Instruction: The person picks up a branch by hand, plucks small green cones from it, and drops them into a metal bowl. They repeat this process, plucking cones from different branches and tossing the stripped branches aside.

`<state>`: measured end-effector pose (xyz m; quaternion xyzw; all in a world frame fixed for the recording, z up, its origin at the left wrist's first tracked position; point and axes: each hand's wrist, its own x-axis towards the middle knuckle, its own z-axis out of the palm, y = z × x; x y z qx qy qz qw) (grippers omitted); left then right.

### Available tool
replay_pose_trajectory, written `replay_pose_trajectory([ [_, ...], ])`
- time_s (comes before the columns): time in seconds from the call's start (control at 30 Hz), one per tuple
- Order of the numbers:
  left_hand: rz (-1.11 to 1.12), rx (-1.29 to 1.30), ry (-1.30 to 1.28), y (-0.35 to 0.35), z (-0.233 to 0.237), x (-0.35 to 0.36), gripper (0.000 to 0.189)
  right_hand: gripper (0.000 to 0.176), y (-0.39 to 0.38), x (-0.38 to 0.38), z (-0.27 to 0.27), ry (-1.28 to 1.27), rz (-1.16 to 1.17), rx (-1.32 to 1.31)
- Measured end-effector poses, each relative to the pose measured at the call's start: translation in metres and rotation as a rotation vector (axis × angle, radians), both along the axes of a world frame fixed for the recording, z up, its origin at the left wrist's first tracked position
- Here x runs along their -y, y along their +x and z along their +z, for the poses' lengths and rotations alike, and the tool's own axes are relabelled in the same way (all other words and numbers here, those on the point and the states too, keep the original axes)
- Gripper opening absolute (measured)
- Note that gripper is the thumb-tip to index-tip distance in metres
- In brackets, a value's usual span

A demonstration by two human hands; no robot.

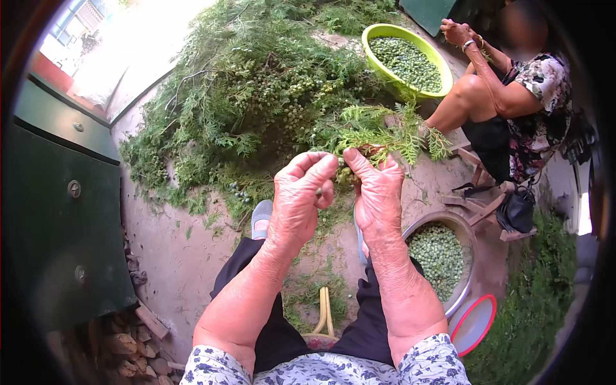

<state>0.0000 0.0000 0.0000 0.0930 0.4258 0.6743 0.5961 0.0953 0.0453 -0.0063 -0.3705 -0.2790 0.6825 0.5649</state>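
A leafy green sprig [391, 136] is pinched between the thumb and fingers of my right hand [380, 192], its fronds spreading up and to the right. Small green cones [347, 175] hang between my two hands. My left hand [301, 192] is beside them with thumb and forefinger pressed together; whatever it holds is too small to make out. A metal basin [473, 256] full of small green cones stands on the ground to the right of my right forearm. Ahead, a yellow-green tub [447, 74] also holds many green cones.
A large heap of cut branches [224, 109] lies ahead. Another person [513, 96] sits at the right on a wooden stool [478, 205]. A red-rimmed sieve [475, 324] is beside the basin. Dark green cabinets [64, 212] and firewood [131, 353] are at the left.
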Motion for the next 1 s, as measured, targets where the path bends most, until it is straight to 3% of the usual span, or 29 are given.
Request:
replay_pose_trajectory([
  [0.07,-0.057,-0.257,0.081,0.004,-0.003,0.0,0.016,0.018,0.0,0.001,-0.002,0.149,0.024,0.082],
  [0.17,-0.104,-0.369,0.043,-0.007,0.001,0.002,0.015,0.016,-0.008,0.006,-0.004,0.09,0.052,0.048],
  [0.23,-0.114,-0.338,0.052,-0.007,-0.003,0.004,0.014,0.017,-0.006,0.006,-0.003,0.098,0.034,0.009],
  [0.33,-0.07,0.065,0.029,-0.009,-0.004,0.004,0.012,0.017,-0.001,0.005,-0.001,-0.093,0.108,-0.156],
  [0.47,-0.028,0.297,0.038,-0.016,-0.004,0.003,0.013,0.025,0.005,0.001,-0.007,-0.185,0.092,-0.15],
  [0.7,-0.152,-0.012,-0.081,-0.001,-0.004,0.009,0.02,0.029,0.001,0.0,-0.001,-0.008,-0.022,-0.072],
  [0.77,-0.165,-0.025,-0.063,0.003,-0.005,0.009,0.022,0.02,-0.001,0.002,0.003,-0.019,-0.071,0.003],
  [1.0,-0.18,-0.094,-0.015,0.003,-0.006,0.012,0.017,0.018,-0.002,0.003,0.002,-0.045,-0.041,-0.038],
])
